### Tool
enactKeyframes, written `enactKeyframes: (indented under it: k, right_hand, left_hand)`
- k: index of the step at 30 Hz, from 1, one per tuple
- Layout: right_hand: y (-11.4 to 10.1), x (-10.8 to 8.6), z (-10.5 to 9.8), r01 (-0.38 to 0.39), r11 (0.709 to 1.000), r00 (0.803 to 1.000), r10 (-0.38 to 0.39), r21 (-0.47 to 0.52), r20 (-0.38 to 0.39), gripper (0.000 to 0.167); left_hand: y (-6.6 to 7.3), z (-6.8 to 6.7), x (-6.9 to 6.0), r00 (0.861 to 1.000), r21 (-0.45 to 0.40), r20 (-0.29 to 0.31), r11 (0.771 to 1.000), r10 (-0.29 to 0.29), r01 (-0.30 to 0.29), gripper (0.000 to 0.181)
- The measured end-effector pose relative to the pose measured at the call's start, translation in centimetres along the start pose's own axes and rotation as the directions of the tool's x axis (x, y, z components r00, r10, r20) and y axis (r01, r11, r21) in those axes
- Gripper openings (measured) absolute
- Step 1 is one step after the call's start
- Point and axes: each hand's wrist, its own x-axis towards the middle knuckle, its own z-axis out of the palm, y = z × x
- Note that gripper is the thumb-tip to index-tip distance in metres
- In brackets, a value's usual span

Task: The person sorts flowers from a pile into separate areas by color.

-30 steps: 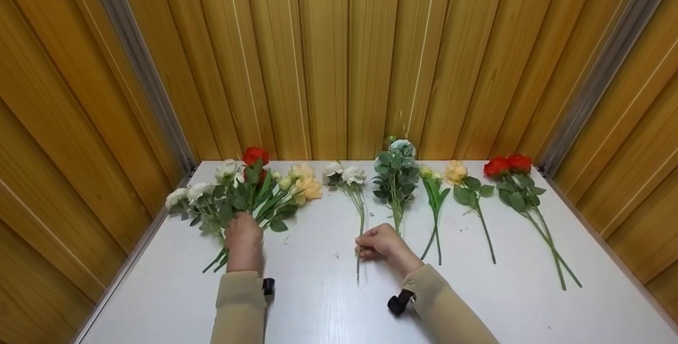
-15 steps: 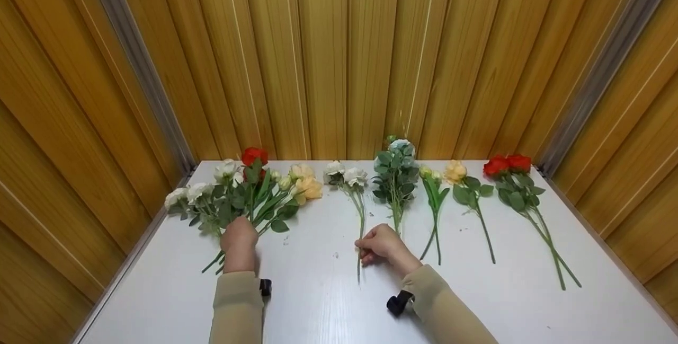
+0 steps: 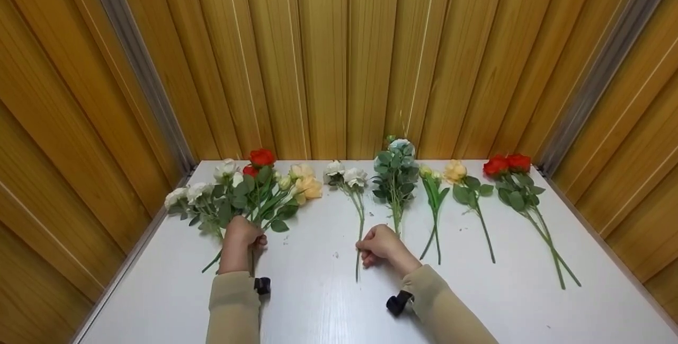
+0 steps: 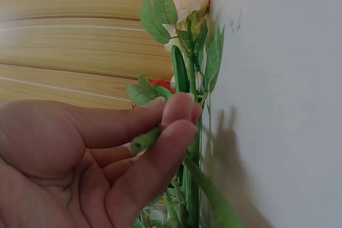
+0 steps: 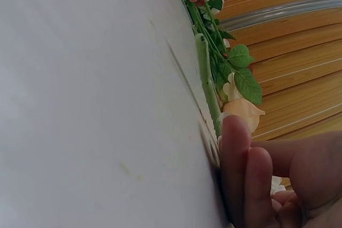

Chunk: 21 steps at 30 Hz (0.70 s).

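My left hand (image 3: 242, 235) pinches a green stem (image 4: 145, 140) between thumb and fingers, at the left-hand pile of flowers. That stem seems to belong to the red roses (image 3: 262, 157) at the top of the pile, beside white flowers (image 3: 198, 193) and peach flowers (image 3: 307, 187). In the middle of the table, my right hand (image 3: 382, 246) pinches the lower stem (image 5: 206, 76) of a white flower spray (image 3: 354, 176), which lies with its blooms toward the back wall. Part of the left pile's stems is hidden behind my left hand.
Right of my right hand lie a pale blue flower bunch (image 3: 401, 153), green-stemmed buds (image 3: 434, 195), a peach rose (image 3: 455, 172) and red roses (image 3: 508, 165) with crossed stems. Wood-patterned walls (image 3: 339, 58) enclose the white table (image 3: 318, 301) at back and sides.
My left hand has turned and pulled a stem out to the right; the red roses have shifted slightly right with it. My right hand stays almost still on the white flower's stem.
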Motion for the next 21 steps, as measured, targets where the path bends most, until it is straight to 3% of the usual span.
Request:
enactKeyframes:
  k: [4, 13, 21]
  right_hand:
    - [-0.09, 0.08, 0.01, -0.005, 1.000, 1.000, 0.005, 0.025, 0.008, 0.018]
    - [-0.19, 0.12, -0.11, -0.012, 1.000, 1.000, 0.012, 0.016, 0.015, 0.018]
    - [0.09, 0.02, -0.25, -0.008, 1.000, 1.000, 0.008, 0.013, 0.010, 0.019]
  left_hand:
    - [-0.17, 0.12, 0.27, 0.999, -0.146, 0.045, 0.989, -0.027, 0.033, 0.029]
    - [-0.22, 0.30, 0.43, 0.999, -0.180, 0.046, 0.984, 0.006, 0.002, 0.029]
    - [0.32, 0.62, 0.32, 0.998, -0.129, 0.045, 0.991, 0.041, -0.035, 0.032]
